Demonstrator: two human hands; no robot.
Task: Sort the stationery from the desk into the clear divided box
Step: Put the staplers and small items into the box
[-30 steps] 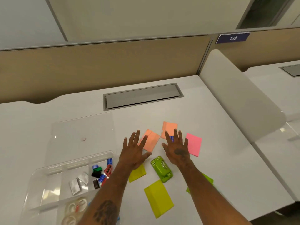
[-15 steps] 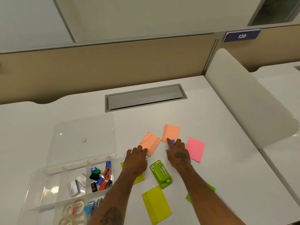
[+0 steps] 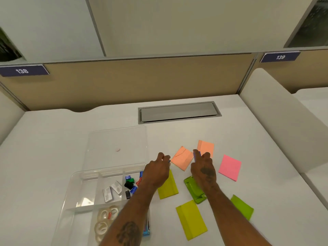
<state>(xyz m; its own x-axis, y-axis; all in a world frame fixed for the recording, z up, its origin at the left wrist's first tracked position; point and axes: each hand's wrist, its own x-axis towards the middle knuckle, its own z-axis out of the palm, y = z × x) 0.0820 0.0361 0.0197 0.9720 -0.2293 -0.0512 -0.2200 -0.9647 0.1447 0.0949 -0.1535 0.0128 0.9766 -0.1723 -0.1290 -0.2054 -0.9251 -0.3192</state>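
Observation:
My left hand (image 3: 156, 173) is curled at the near-left corner of an orange sticky pad (image 3: 182, 158), its fingertips pinched on a small blue piece that barely shows. My right hand (image 3: 203, 168) pinches a small blue clip (image 3: 197, 155) just in front of a second orange pad (image 3: 206, 147). The clear divided box (image 3: 74, 183) lies at the left, its lid (image 3: 117, 144) open behind it. Its compartments hold coloured clips (image 3: 131, 183), silver packets (image 3: 111, 191) and tape rolls (image 3: 104, 219). My left forearm crosses the box's right side.
A pink pad (image 3: 229, 167), two yellow pads (image 3: 167, 188) (image 3: 191, 219) and a green pad (image 3: 242, 206) lie on the white desk. A green hole punch (image 3: 194, 192) sits under my right wrist. A grey cable hatch (image 3: 179, 112) is at the back, a white divider (image 3: 276, 125) on the right.
Both hands went from flat with spread fingers to pinched fingers near the orange pads. The view has swung left, so the box and pads appear further right.

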